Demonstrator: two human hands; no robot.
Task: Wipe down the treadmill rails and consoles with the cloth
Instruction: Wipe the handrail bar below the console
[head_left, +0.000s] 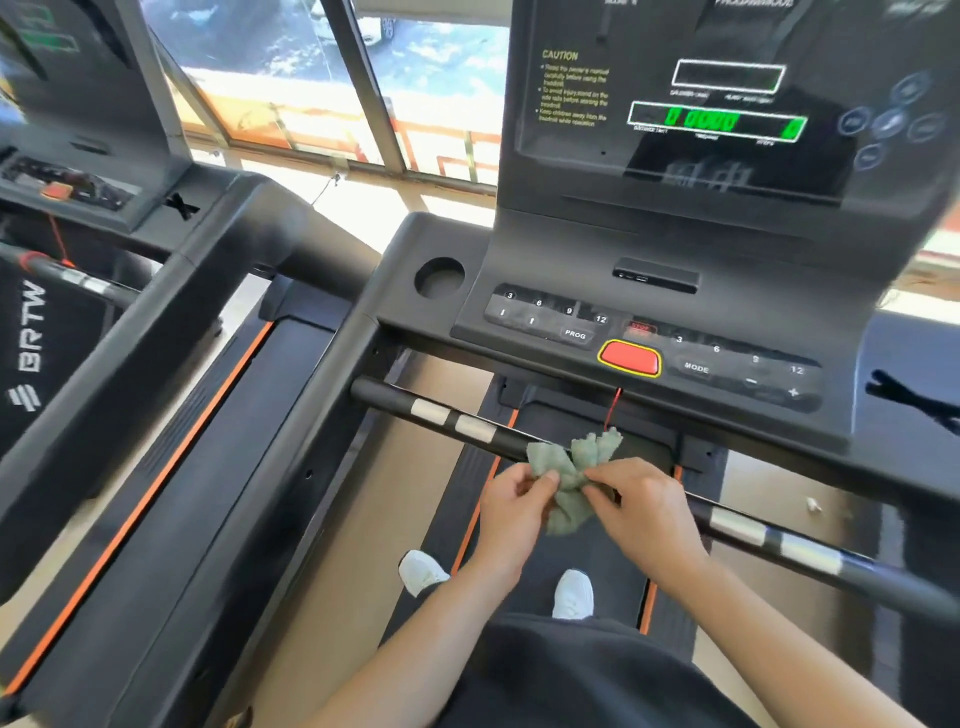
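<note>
Both hands hold the cloth (570, 480) at the centre of the treadmill's front handlebar (431, 414); the cloth is green, bunched, and gathered into a knot-like wad between the hands. The left hand (511, 501) pinches the left side of the wad, fingers curled; the right hand (647, 512) grips the right side, thumb and fingers closed on the fabric. The wad overlaps the bar in view; contact with the bar cannot be confirmed.

Above the bar sits the control panel (649, 312) with a red stop button (628, 358); a red safety cord (614, 408) hangs from it toward the cloth. A round cup holder (439, 278) lies at the panel's left; the console (717, 122) stands behind, its digits lit green.

The person stands on the belt (597, 551) in white shoes (573, 595); a second treadmill (218, 270) stands to the left; a window (291, 78) lies beyond.
</note>
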